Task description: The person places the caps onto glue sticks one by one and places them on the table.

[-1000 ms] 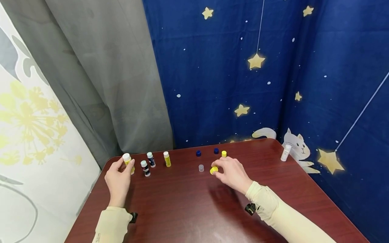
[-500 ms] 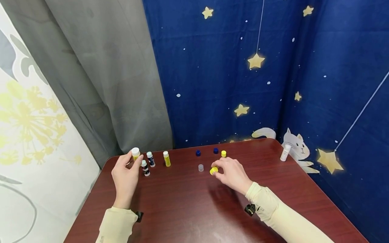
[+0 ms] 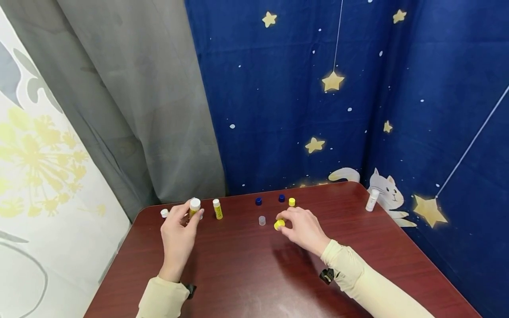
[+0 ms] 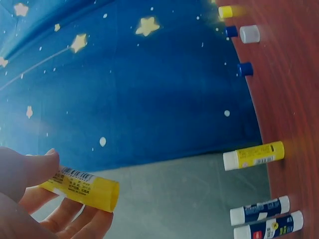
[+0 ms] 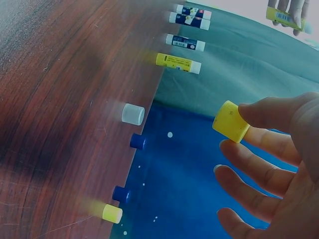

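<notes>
My left hand holds a yellow glue stick above the table; its white top points up in the head view. The fingers curl round the yellow barrel. My right hand pinches a yellow cap between thumb and index finger, the other fingers spread apart in the right wrist view. Beyond the left hand stand several navy glue sticks, mostly hidden by it in the head view. A second yellow glue stick stands upright to the right of that hand.
Two blue caps, a yellow cap and a translucent cap lie on the brown table. A white glue stick stands near the table's right edge. Grey and blue star-patterned curtains hang behind.
My left hand has lifted the yellow glue stick and carried it rightward, passing in front of the navy glue sticks. A white top now shows to its left. My right hand stays in place with its cap.
</notes>
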